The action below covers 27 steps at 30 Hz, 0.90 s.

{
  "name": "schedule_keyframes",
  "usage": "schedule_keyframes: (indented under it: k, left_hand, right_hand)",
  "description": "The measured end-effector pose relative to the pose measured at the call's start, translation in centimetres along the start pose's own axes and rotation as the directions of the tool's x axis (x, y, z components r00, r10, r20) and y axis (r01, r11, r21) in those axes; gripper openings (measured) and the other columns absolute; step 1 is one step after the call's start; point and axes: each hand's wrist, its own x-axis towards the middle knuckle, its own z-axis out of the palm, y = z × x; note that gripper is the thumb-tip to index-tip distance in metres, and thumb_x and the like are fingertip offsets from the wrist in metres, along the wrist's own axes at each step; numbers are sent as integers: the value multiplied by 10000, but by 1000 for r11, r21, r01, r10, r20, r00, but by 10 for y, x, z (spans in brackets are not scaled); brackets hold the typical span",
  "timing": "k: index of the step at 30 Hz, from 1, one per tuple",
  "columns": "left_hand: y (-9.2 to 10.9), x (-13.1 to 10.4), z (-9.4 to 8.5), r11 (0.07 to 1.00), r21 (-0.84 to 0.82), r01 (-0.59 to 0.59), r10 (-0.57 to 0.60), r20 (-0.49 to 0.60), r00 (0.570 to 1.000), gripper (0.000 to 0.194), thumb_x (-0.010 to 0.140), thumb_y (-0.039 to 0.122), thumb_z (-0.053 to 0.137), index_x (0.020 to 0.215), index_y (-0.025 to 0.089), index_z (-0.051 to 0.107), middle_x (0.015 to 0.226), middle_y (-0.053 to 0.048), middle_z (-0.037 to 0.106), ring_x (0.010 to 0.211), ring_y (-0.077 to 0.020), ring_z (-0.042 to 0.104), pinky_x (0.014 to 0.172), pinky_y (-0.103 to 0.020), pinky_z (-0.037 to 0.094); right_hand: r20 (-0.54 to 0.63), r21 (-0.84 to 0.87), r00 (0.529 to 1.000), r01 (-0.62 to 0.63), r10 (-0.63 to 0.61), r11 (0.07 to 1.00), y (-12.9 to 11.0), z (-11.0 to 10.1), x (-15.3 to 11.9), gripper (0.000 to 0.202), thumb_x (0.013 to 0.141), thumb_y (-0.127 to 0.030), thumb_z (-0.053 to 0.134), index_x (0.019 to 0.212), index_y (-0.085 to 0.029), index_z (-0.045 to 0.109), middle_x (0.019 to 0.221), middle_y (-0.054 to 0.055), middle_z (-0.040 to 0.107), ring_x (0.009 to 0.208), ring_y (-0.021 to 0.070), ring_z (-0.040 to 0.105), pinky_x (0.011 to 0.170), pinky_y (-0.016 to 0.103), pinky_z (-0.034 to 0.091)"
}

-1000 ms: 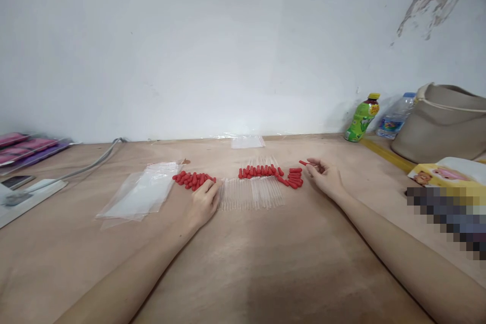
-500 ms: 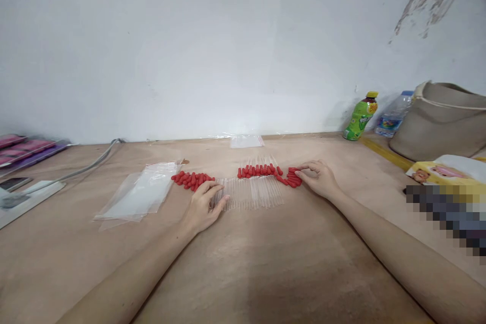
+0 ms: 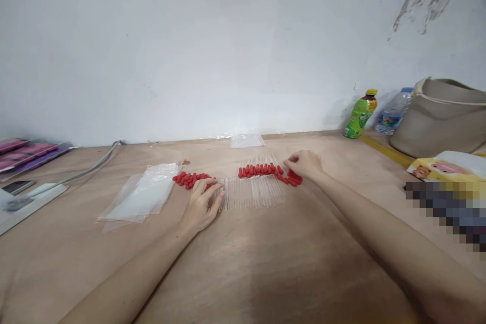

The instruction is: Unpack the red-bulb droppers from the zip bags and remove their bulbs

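Thin clear tubes, like dropper pipettes [image 3: 246,195], lie side by side in a row on the table. Across them at the far side sits a line of red rubber bulbs [image 3: 258,170], with more clear tubes reaching beyond. My left hand [image 3: 201,205] rests at the row's left end, thumb and fingers a little apart. A loose heap of red bulbs [image 3: 186,179] lies just behind it. My right hand [image 3: 307,163] is over the right end, thumb and fingertips pinched together. Whatever is between them is too small to make out. Several red bulbs [image 3: 294,178] lie fanned beneath that hand.
Clear plastic bags [image 3: 140,195] lie to the left, another bag [image 3: 246,140] by the wall. At right stand a green bottle [image 3: 359,116], a water bottle [image 3: 393,114], a beige bucket-like bag [image 3: 440,121] and a yellow packet [image 3: 440,172]. A grey cable [image 3: 91,167] crosses the left side.
My right hand has moved left and away from me, from the right side of the fanned red bulbs to above them. My left hand has shifted slightly left.
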Motion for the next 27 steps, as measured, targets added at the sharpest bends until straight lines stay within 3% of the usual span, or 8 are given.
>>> schedule_keyframes:
  k: [6, 12, 15, 19, 21, 23, 24, 27]
  left_hand:
    - [1, 0, -1, 1000, 8, -3, 3, 15, 1000, 210, 818, 217, 496, 1005, 179, 585, 983, -86, 532, 945, -205, 496, 833, -398, 434]
    - [3, 1, -2, 1000, 8, -18, 18, 7, 1000, 210, 815, 215, 496, 1000, 190, 590, 975, -84, 538, 946, -211, 502, 829, -399, 440]
    - [3, 1, -2, 1000, 0, -23, 23, 15, 1000, 230, 813, 209, 501, 1029, 184, 573, 995, -87, 530, 963, -209, 496, 850, -391, 434]
    - [4, 2, -1, 1000, -9, -24, 24, 23, 999, 276, 814, 201, 500, 1087, 176, 528, 1038, -91, 520, 1009, -213, 482, 891, -388, 417]
    - [6, 2, -1, 1000, -9, -16, 16, 16, 1000, 348, 816, 209, 498, 1160, 168, 465, 1087, -104, 506, 1048, -224, 467, 919, -400, 403]
    - [10, 3, 0, 1000, -8, -13, 13, 11, 1000, 429, 817, 223, 497, 1228, 162, 392, 1125, -118, 494, 1078, -237, 457, 933, -414, 399]
    - [12, 3, 0, 1000, -8, -20, 20, 11, 1000, 454, 818, 229, 494, 1249, 162, 367, 1138, -122, 491, 1089, -242, 456, 937, -419, 400]
    - [22, 2, 0, 995, -18, -96, 96, 24, 995, 471, 821, 227, 491, 1269, 173, 356, 1169, -120, 493, 1121, -248, 452, 954, -425, 398]
  right_hand:
    - [182, -129, 974, -110, 133, 985, -24, 17, 20, 183, 558, -313, 617, 422, -195, 588, 481, 65, 578, 652, 256, 588, 704, 421, 362]
    - [195, -144, 968, -132, 159, 981, -34, 13, 24, 228, 561, -253, 613, 366, -182, 518, 373, 40, 499, 541, 217, 567, 663, 407, 366]
    - [129, -94, 986, -96, 108, 991, -36, -4, 17, 249, 679, -302, 527, 465, -181, 567, 433, 41, 542, 574, 212, 568, 680, 402, 359]
    - [-24, 29, 996, 87, -87, 996, -34, -21, -15, 239, 812, -353, 421, 835, -211, 611, 790, 37, 648, 785, 189, 565, 754, 344, 357]
    - [-196, 120, 915, 380, -354, 917, -31, -20, -40, 217, 803, -340, 482, 892, -183, 601, 812, 59, 642, 810, 203, 540, 752, 339, 361]
    - [-287, 101, 803, 568, -522, 817, -28, -12, -66, 222, 809, -307, 506, 956, -168, 597, 795, 73, 630, 792, 209, 514, 729, 339, 364]
    - [-320, 73, 753, 624, -575, 778, -27, -7, -77, 198, 812, -272, 511, 958, -175, 602, 789, 69, 625, 783, 201, 506, 728, 340, 360]
    - [-334, 3, 670, 704, -663, 710, -29, 6, -102, 122, 809, -232, 522, 869, -201, 623, 762, 44, 608, 757, 176, 493, 751, 352, 354]
